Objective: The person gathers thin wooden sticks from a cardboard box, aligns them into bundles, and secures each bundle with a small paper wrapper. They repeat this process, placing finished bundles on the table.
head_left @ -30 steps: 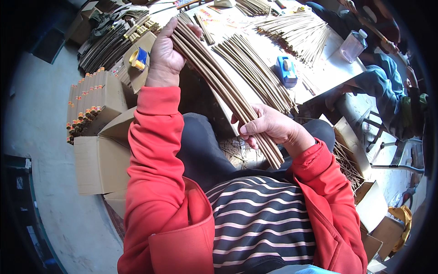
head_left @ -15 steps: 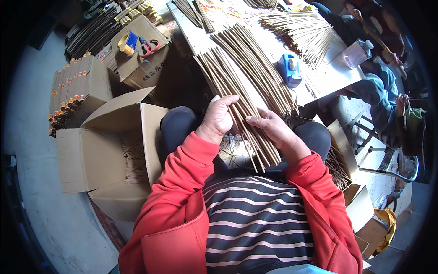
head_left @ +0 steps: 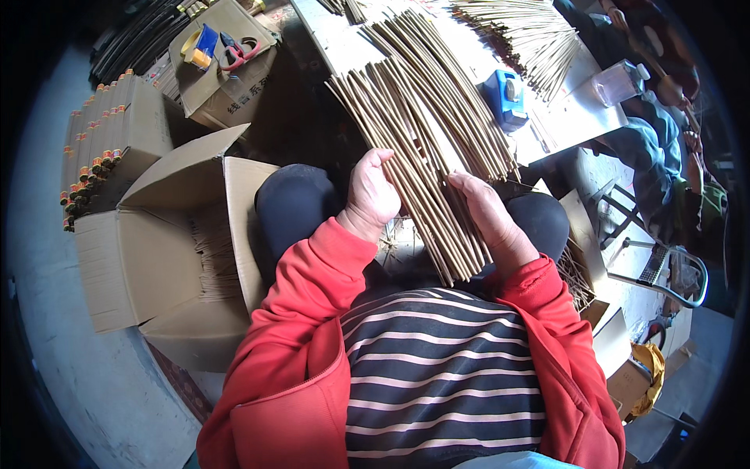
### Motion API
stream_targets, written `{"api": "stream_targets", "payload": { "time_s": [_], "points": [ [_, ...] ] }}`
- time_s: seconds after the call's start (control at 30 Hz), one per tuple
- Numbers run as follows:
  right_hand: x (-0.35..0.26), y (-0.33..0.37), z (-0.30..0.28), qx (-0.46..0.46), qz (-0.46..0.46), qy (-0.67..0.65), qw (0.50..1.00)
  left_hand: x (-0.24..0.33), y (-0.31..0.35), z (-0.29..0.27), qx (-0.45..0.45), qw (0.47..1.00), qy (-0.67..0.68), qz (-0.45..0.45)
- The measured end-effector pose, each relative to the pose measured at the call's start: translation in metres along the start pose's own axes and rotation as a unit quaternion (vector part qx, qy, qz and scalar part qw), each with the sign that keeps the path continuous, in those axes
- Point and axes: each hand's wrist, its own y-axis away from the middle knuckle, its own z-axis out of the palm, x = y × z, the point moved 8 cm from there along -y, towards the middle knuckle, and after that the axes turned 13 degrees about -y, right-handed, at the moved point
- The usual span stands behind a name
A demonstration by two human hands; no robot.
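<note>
A loose bundle of thin brown incense sticks (head_left: 418, 172) slants in front of me, its far end over the table's near edge and its near end above my lap. My left hand (head_left: 370, 191) is closed along the bundle's left side, thumb on top. On the right side, my right hand (head_left: 491, 219) cups the sticks with its thumb over them; the fingers beneath are hidden. A second pile of sticks (head_left: 449, 94) lies on the white table (head_left: 578, 125) just beyond. To its right stands a blue tape dispenser (head_left: 506, 100).
An open cardboard box (head_left: 156, 262) with sticks inside stands at left. Scissors (head_left: 239, 53) lie on another carton (head_left: 234, 98), near wrapped bundles (head_left: 94, 148). More sticks (head_left: 531, 39) and a clear bottle (head_left: 621, 84) are on the table. Another person's leg (head_left: 652, 141) shows at right.
The near ends of the bundle have drawn closer together and look more even. My left hand has moved slightly up along the sticks; the whole view has shifted a little.
</note>
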Motion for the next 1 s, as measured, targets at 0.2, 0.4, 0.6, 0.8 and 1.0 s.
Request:
{"api": "stream_targets", "payload": {
  "time_s": [0.2,0.4,0.6,0.8,1.0],
  "points": [
    [-0.003,0.008,-0.005,0.050,-0.014,0.013,0.999,-0.002,0.000,0.006,-0.044,0.999,0.025,0.019],
    [0.001,0.008,-0.007,0.043,0.005,-0.077,0.996,-0.002,0.001,-0.007,0.008,0.999,-0.040,0.005],
    [0.004,0.006,0.011,-0.094,0.000,-0.078,0.992,-0.008,-0.004,-0.023,0.054,0.998,-0.017,-0.003],
    [-0.004,0.012,0.006,0.007,-0.025,-0.057,0.998,-0.006,0.000,-0.019,0.049,0.999,0.013,-0.007],
    [0.001,0.010,0.008,-0.044,-0.004,-0.078,0.996,-0.002,0.001,-0.008,-0.065,0.993,0.093,0.009]
  ]
}}
